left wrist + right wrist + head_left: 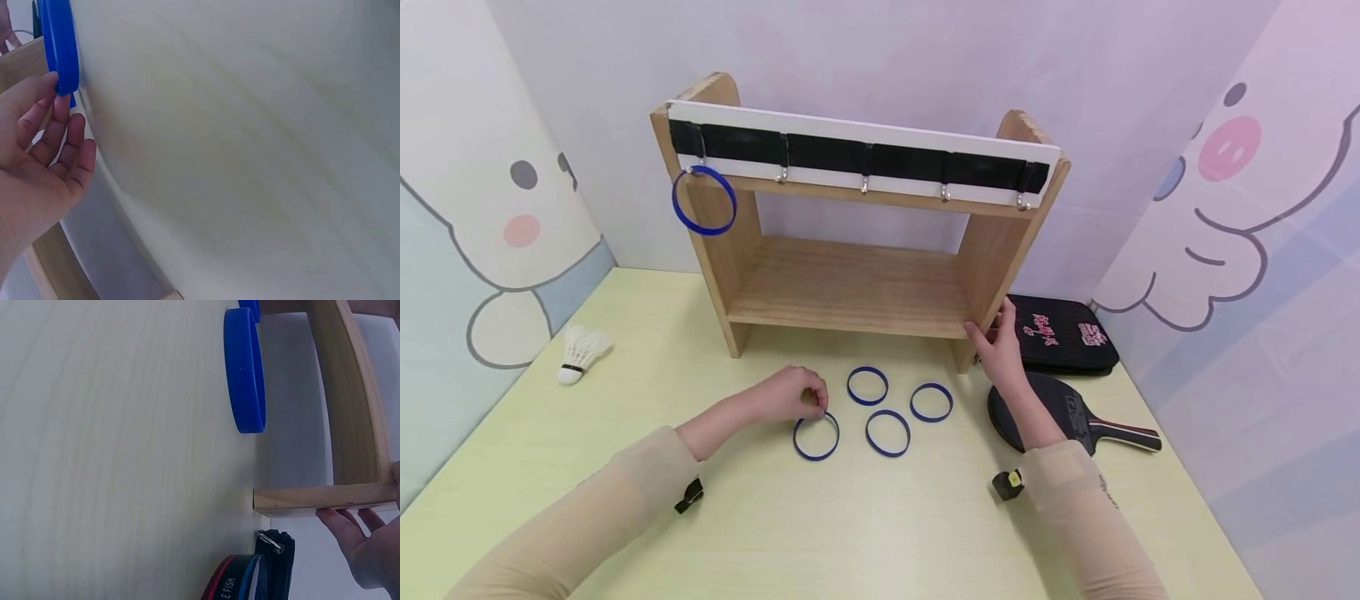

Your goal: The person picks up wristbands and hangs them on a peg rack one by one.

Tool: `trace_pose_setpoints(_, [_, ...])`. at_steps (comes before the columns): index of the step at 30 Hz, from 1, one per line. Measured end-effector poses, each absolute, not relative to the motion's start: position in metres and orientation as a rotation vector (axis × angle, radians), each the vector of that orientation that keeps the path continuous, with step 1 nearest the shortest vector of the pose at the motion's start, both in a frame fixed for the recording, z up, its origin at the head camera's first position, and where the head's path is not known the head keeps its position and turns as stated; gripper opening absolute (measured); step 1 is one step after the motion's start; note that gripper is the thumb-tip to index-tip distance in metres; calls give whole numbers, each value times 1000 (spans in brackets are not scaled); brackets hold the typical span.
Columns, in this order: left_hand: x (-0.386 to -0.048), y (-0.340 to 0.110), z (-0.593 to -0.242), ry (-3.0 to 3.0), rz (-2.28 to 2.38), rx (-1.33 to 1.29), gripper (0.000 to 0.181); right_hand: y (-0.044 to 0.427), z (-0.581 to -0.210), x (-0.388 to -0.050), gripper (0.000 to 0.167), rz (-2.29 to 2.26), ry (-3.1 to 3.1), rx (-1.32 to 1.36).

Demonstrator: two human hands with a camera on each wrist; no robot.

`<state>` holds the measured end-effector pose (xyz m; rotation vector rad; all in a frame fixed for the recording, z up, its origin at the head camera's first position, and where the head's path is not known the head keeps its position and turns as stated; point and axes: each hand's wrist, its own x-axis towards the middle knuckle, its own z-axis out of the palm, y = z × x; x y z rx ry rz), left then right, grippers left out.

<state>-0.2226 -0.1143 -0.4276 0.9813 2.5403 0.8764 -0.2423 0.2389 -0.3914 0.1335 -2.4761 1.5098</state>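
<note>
My left hand pinches the edge of a blue ring on the table; the left wrist view shows thumb and fingertips on the blue band. Three more blue rings lie to its right: one farther back, one nearer, one rightmost. My right hand grips the right side panel of the wooden shelf, thumb on the front edge and fingers behind. Another blue ring hangs from the leftmost hook on the shelf's white-and-black strip.
Several metal hooks line the strip. Right of the shelf lie a black zipped case and a table tennis bat. A shuttlecock lies at the table's left. Printed cloth walls stand behind and beside the table.
</note>
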Motion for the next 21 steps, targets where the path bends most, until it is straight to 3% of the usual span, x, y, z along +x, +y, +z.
trace_pose_setpoints(9, [-218,-116,-411,2517,948,1011,3,248,-407,-254,68,1491,-2467,133])
trace_pose_setpoints(21, [-211,-116,-380,2591,1015,952,6,232,-378,-232,67,1522,-2483,135])
